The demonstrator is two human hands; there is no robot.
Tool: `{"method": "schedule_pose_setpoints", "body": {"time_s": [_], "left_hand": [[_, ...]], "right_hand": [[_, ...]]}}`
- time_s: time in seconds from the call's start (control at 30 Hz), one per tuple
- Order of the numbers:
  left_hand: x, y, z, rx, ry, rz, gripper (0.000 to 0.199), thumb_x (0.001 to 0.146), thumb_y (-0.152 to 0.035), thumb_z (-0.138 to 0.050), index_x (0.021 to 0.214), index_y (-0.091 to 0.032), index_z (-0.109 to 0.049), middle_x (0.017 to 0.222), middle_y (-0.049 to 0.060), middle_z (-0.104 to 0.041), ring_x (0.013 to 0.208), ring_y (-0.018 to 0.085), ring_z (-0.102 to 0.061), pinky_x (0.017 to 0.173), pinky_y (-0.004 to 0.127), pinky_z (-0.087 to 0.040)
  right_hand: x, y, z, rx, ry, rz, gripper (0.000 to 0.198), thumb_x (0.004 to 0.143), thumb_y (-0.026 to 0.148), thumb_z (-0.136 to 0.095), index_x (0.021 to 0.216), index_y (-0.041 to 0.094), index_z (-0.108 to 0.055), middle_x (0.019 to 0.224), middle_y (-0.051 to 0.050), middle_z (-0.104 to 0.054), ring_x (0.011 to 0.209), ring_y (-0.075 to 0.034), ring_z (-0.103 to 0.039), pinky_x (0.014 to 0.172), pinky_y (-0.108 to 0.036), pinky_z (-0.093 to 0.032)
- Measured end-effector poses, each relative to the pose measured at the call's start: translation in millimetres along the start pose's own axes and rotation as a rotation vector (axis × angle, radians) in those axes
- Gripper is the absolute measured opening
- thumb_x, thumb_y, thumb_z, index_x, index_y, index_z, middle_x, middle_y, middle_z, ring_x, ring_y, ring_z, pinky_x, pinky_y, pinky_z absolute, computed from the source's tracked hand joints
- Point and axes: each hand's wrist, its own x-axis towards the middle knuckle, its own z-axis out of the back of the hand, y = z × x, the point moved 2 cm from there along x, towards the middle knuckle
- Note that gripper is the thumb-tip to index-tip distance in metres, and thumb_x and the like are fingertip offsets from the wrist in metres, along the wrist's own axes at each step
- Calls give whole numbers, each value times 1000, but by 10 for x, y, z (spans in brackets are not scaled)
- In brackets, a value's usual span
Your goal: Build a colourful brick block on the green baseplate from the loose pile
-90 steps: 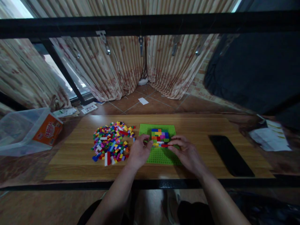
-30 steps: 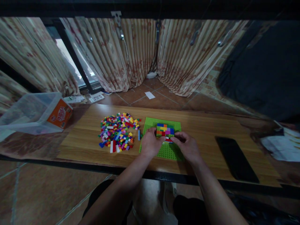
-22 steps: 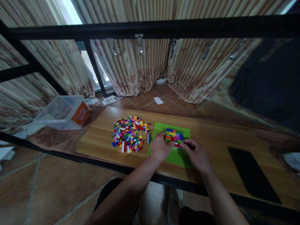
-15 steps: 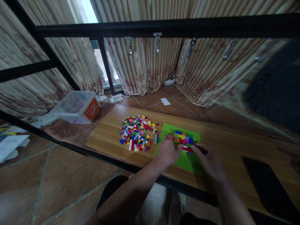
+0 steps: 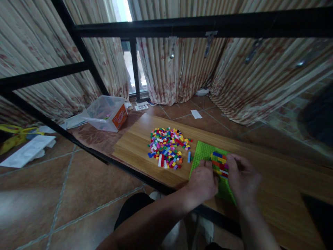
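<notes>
A block of joined toy bricks (image 5: 219, 163), in blue, yellow, orange, red and white rows, lies over the green baseplate (image 5: 201, 149). My left hand (image 5: 204, 180) is closed at its near left side, with curled fingers against the bricks and the thumb partly hidden. On its right side my right hand (image 5: 243, 175) grips it, the thumb at the far right corner and the fingers bent behind. The right edge of the block and much of the plate's right side are covered by that hand.
Left of the plate spreads a pile of loose toy bricks (image 5: 169, 147), with a light blue brick (image 5: 189, 157) apart from it. A clear plastic box (image 5: 104, 113) stands farther left. A dark flat object (image 5: 318, 211) lies right on the wooden table (image 5: 130, 142). A black bar (image 5: 182, 29) crosses above.
The view has swung left, so everything appears farther right. My right hand has moved from the block's near edge up to its far right corner. The red-and-white strip now sits against the block.
</notes>
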Motion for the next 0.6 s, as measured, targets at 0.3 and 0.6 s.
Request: {"method": "schedule_pose_setpoints", "body": {"time_s": [0.3, 0.6], "left_hand": [[-82, 166, 220, 63, -22, -37, 33, 76, -14, -51, 105, -13, -68, 96, 16, -71, 90, 27, -67, 79, 36, -54], [163, 684, 1129, -313, -512, 173, 23, 73, -11, -49, 68, -18, -70, 70, 0, -71, 66, 14, -62, 65, 23, -47]], "right_hand": [[-194, 388, -461, 31, 336, 331, 22, 91, 34, -52, 94, 22, -70, 93, -6, -71, 87, -21, -66, 80, -35, -50], [-242, 515, -911, -182, 555, 527, 34, 88, 14, -48, 111, 25, -70, 106, -8, -67, 100, -26, -56, 89, -42, -46]]}}
